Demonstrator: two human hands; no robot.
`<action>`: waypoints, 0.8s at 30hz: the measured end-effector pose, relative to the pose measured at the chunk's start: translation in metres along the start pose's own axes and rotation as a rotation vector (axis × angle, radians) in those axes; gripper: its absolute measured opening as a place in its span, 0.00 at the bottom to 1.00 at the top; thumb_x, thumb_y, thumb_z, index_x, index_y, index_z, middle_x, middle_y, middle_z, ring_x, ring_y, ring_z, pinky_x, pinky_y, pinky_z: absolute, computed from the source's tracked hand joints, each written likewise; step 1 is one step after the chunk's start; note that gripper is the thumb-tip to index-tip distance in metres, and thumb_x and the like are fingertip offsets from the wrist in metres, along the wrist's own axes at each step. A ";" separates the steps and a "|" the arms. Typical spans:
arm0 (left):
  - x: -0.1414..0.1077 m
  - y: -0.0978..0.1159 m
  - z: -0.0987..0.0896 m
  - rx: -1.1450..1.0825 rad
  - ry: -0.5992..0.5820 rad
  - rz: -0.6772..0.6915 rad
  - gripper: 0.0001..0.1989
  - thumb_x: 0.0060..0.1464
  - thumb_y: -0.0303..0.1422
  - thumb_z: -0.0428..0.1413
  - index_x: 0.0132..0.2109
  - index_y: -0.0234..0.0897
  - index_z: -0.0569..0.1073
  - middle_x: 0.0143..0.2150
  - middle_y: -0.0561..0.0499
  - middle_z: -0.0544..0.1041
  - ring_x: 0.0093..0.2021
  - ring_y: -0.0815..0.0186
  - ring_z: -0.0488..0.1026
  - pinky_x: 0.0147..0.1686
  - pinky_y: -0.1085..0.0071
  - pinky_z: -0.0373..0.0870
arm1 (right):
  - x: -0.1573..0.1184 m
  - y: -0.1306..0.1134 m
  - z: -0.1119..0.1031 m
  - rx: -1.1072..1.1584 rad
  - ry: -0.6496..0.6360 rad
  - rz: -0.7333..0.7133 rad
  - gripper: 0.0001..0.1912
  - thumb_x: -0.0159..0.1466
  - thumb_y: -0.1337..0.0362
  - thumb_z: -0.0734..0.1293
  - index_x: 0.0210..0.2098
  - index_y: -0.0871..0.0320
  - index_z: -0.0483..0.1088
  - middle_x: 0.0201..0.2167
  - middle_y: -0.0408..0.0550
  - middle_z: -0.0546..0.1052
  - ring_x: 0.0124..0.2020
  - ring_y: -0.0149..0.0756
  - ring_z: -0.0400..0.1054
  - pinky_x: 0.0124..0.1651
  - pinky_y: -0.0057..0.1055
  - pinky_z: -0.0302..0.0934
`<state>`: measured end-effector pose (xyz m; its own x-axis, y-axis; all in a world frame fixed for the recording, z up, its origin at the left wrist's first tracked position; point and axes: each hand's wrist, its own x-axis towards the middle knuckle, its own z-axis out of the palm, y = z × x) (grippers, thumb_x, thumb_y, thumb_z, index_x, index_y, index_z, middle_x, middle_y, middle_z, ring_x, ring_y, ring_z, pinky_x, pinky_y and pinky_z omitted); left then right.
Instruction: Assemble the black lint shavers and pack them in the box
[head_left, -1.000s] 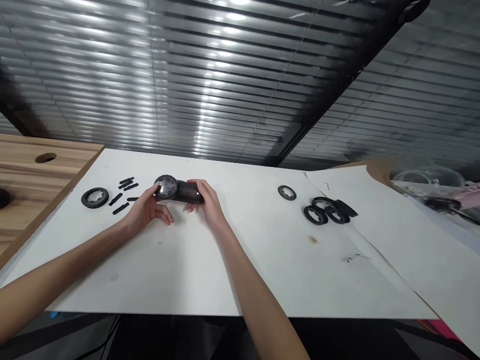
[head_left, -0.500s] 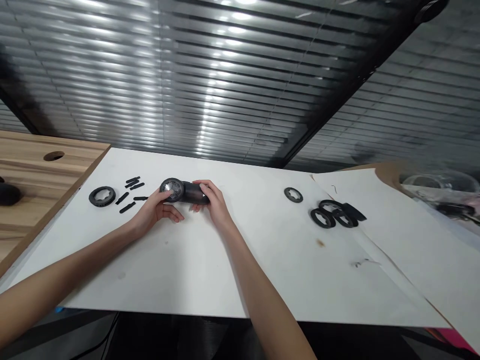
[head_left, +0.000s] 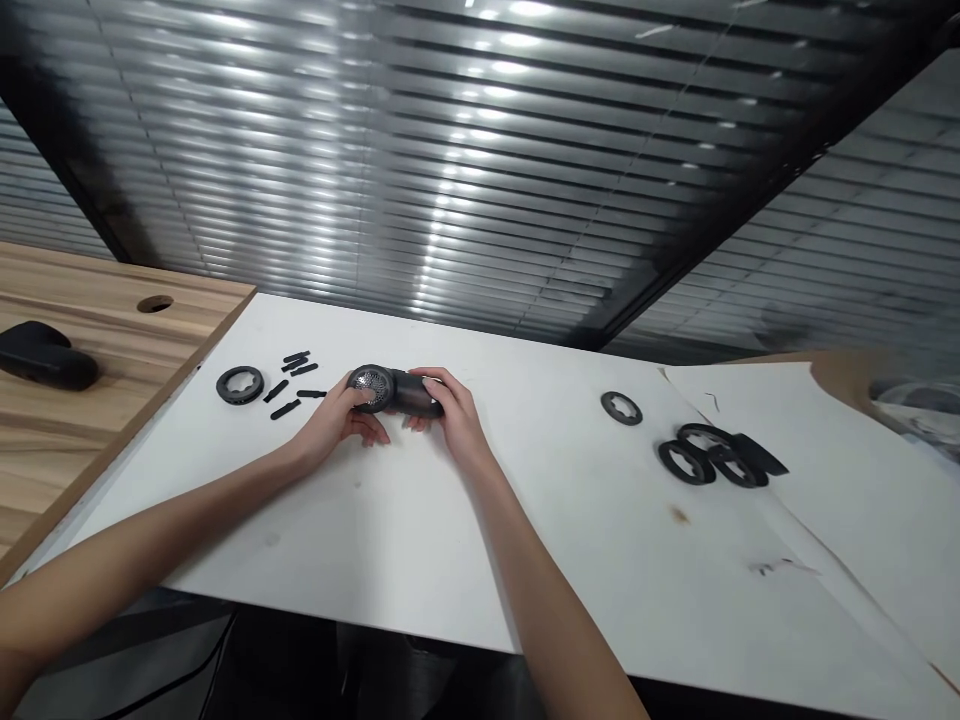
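Note:
A black fabric shaver (head_left: 411, 394) with a round, perforated metal head lies sideways between my two hands, over the white tabletop. My left hand (head_left: 346, 414) grips the head end, its thumb resting on the metal mesh and its other fingers curled below. Around the body's right end my right hand (head_left: 452, 405) is closed, thumb on top. Just left of my left hand are several small black strips (head_left: 285, 410) and a black ring with a notched inner edge (head_left: 240, 385).
Farther right lie a single flat black ring (head_left: 622, 408) and a cluster of black rings (head_left: 686, 462) beside a dark flat piece (head_left: 761, 454). A wooden desk (head_left: 112, 340) with a black object (head_left: 46, 357) adjoins at left. Metal blinds (head_left: 480, 180) stand behind the table.
The view has turned left, so everything sits farther right in the picture and more of the black object on the wooden desk shows. Both hands keep their hold on the fabric shaver.

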<state>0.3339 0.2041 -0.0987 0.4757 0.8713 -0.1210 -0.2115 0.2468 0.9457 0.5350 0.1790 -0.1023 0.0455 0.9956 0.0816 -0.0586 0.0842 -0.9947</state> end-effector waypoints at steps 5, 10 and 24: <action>0.002 -0.002 -0.002 0.029 -0.010 0.015 0.14 0.57 0.40 0.56 0.46 0.35 0.68 0.40 0.42 0.81 0.30 0.58 0.80 0.30 0.65 0.70 | -0.002 -0.002 0.001 -0.022 -0.001 -0.002 0.18 0.65 0.48 0.68 0.45 0.55 0.75 0.30 0.43 0.79 0.22 0.37 0.73 0.27 0.35 0.67; 0.004 -0.002 -0.002 0.016 0.005 0.009 0.15 0.55 0.38 0.55 0.47 0.34 0.69 0.37 0.42 0.81 0.30 0.57 0.80 0.31 0.65 0.70 | -0.003 -0.003 0.001 -0.047 -0.012 -0.009 0.19 0.66 0.48 0.68 0.46 0.56 0.75 0.28 0.43 0.78 0.22 0.37 0.73 0.27 0.34 0.67; 0.004 0.000 -0.001 -0.021 0.015 -0.012 0.17 0.51 0.38 0.57 0.46 0.34 0.69 0.37 0.42 0.80 0.33 0.54 0.82 0.31 0.66 0.70 | -0.004 0.000 0.000 -0.068 -0.037 -0.010 0.21 0.66 0.46 0.67 0.47 0.56 0.72 0.27 0.42 0.78 0.22 0.36 0.73 0.27 0.33 0.66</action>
<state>0.3344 0.2081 -0.0994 0.4653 0.8745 -0.1369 -0.2242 0.2660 0.9375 0.5348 0.1750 -0.1030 0.0093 0.9956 0.0930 0.0097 0.0929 -0.9956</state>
